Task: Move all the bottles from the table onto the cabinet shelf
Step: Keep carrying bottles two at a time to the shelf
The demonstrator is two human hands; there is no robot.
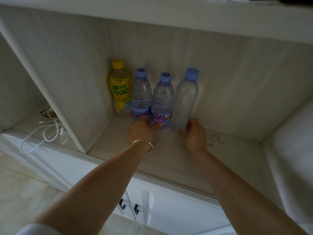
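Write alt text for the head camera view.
Both hands reach to the bases of bottles in a row of four on a cabinet shelf: left hand at a labelled water bottle, right hand at an unlabelled bottle.

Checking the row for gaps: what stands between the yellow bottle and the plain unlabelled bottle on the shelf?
In the head view, two labelled water bottles stand between the yellow bottle and the plain bottle.
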